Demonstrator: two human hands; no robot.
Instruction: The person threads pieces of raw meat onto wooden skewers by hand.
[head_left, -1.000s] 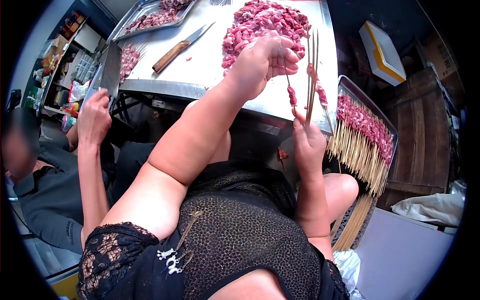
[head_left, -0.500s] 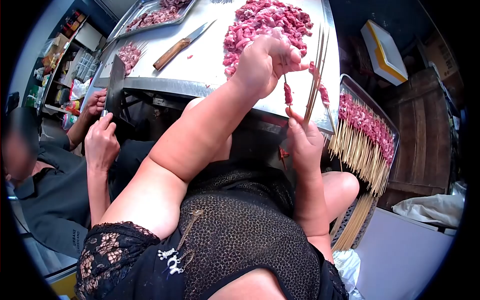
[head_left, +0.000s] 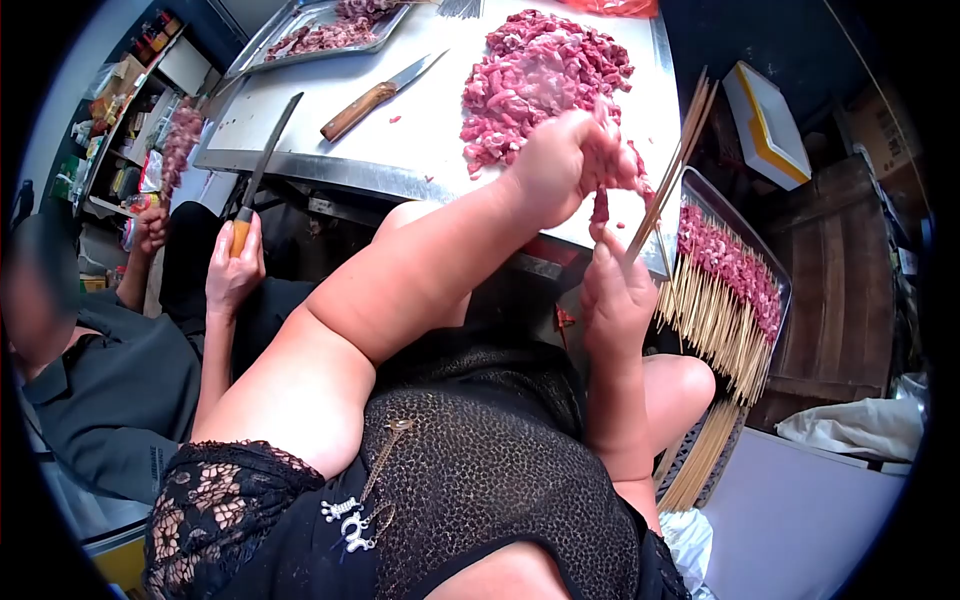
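Observation:
My right hand (head_left: 615, 295), at the table's near right corner, is closed around several bamboo skewers (head_left: 675, 170) that fan upward. One skewer held there carries dark red meat (head_left: 600, 208) above the fingertips. Just above it, my left hand (head_left: 575, 165) is closed, its fingers gathered round the meat at the top of that skewer; they are slightly blurred and partly hide it. Behind my left hand lies a large heap of cut raw meat (head_left: 545, 75) on the metal table (head_left: 420, 125).
Right of the table, a tray (head_left: 785, 275) holds rows of meat skewers (head_left: 725, 270), with bare skewers (head_left: 705, 460) below. A wooden-handled knife (head_left: 375, 100) lies on the table near a meat tray (head_left: 330, 50). A co-worker at left holds a knife (head_left: 265, 160) and meat skewers (head_left: 180, 145).
My hands have shifted slightly, and the left fingers have closed in over the skewer's top. The co-worker has lifted the meat skewers off the table and turned the knife.

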